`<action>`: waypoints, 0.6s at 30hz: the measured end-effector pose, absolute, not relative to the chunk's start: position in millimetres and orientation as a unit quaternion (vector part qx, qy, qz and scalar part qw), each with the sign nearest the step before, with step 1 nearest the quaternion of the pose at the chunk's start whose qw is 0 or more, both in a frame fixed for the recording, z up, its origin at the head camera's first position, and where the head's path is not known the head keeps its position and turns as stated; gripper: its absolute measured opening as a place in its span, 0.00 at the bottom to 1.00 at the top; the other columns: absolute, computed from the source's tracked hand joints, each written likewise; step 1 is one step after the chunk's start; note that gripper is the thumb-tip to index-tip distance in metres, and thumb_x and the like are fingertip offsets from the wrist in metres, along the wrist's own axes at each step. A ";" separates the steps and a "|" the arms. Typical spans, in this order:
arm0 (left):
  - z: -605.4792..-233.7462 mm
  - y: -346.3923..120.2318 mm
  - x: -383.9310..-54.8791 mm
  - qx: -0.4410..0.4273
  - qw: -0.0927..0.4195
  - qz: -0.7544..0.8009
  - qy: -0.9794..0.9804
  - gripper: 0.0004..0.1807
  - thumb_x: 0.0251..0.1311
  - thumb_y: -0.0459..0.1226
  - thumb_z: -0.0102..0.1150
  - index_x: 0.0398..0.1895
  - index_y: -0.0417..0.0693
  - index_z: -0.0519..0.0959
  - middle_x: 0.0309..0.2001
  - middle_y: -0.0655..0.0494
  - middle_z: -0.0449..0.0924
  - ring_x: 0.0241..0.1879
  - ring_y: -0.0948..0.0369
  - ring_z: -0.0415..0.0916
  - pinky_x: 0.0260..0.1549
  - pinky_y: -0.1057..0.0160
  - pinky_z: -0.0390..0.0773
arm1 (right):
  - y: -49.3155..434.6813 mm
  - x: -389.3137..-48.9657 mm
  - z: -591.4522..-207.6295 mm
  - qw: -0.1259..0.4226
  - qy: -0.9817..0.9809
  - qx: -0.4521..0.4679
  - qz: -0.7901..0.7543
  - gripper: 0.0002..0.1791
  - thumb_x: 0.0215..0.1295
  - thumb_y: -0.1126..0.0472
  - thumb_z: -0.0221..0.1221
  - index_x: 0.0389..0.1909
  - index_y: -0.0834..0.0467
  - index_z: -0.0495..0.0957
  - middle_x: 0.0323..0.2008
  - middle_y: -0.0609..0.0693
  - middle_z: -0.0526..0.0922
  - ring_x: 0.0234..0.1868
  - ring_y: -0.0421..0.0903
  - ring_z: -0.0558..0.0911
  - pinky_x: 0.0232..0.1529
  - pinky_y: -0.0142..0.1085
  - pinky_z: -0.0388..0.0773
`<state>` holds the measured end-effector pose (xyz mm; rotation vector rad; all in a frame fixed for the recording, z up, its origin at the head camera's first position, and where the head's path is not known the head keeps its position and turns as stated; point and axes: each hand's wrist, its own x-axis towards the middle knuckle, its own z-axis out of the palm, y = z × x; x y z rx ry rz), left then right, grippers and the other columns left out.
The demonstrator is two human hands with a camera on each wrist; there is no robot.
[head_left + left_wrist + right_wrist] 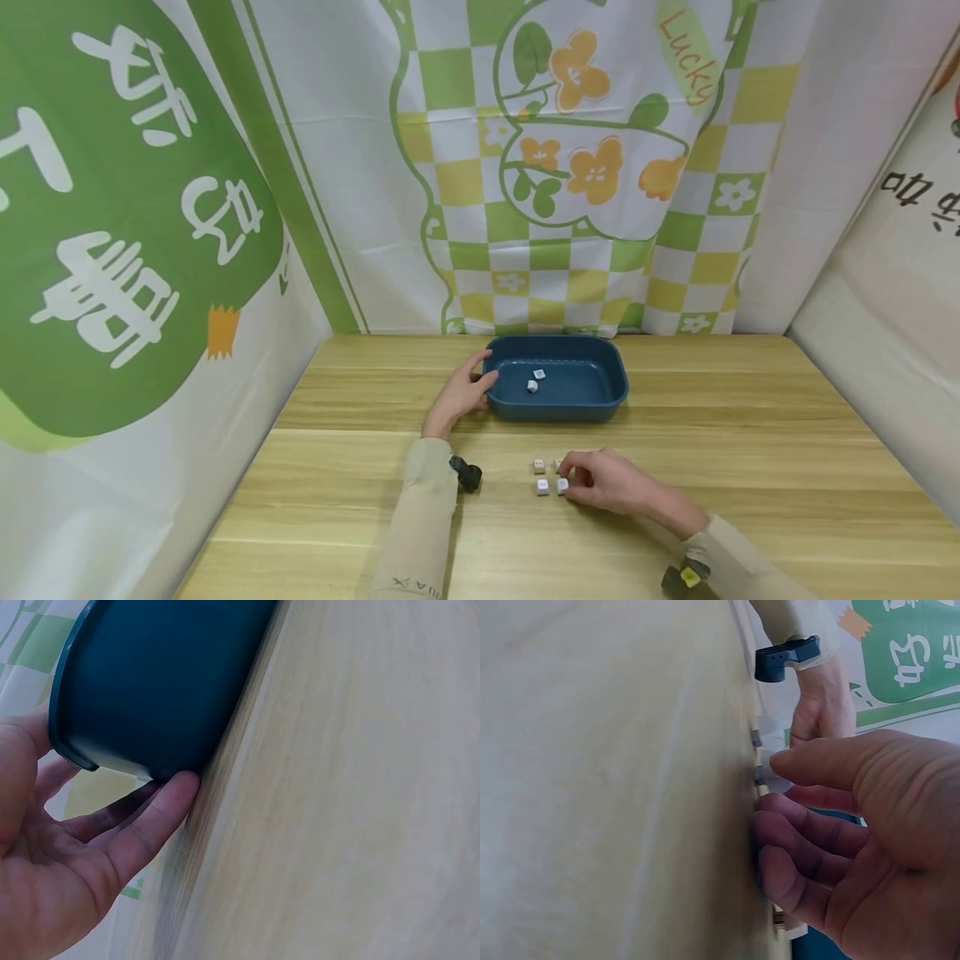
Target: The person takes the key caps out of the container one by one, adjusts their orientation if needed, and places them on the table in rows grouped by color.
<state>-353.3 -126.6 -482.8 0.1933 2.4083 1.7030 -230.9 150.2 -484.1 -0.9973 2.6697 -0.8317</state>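
My left hand [459,395] grips the left end of a dark blue rectangular tub [558,412]; in the left wrist view, fingers lie against the tub's outer wall [165,682]. Two small white keycaps [538,375] lie inside the tub, toward its left. Nearer the front, my right hand [611,483] pinches a white keycap [562,486] between thumb and index finger, at table level. To its left sits another white keycap [542,487], with a pinkish keycap [538,466] behind that one. A further keycap [557,465] is partly hidden by the right hand.
The wooden table [360,392] runs back to a printed cloth [525,275], close behind the tub. Cloth panels also stand at the left and right. Black wrist cameras [467,474] sit on both cuffs.
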 end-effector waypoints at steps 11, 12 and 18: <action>-482.1 -126.5 -354.6 0.070 0.093 0.567 0.815 0.30 0.73 0.46 0.52 0.75 0.64 0.59 0.52 0.39 0.76 0.34 0.54 0.81 0.35 0.57 0.84 | 154.2 -247.5 -460.8 0.059 0.893 -0.339 -0.289 0.07 0.67 0.58 0.62 0.42 0.56 0.81 0.25 0.39 0.78 0.24 0.31 0.72 0.24 0.26 0.72; -482.1 -126.6 -354.5 0.069 0.094 0.568 0.815 0.30 0.72 0.46 0.52 0.75 0.64 0.59 0.52 0.40 0.76 0.34 0.54 0.81 0.35 0.57 0.84 | 154.3 -249.7 -458.2 0.055 0.894 -0.339 -0.289 0.07 0.67 0.58 0.61 0.42 0.57 0.81 0.25 0.39 0.78 0.24 0.32 0.73 0.24 0.26 0.73; -482.1 -127.3 -353.6 0.064 0.098 0.569 0.814 0.30 0.72 0.47 0.52 0.75 0.64 0.59 0.53 0.40 0.76 0.33 0.54 0.81 0.34 0.57 0.84 | 154.0 -260.7 -446.7 0.030 0.893 -0.337 -0.297 0.08 0.68 0.59 0.60 0.44 0.57 0.82 0.30 0.40 0.81 0.27 0.32 0.75 0.28 0.27 0.75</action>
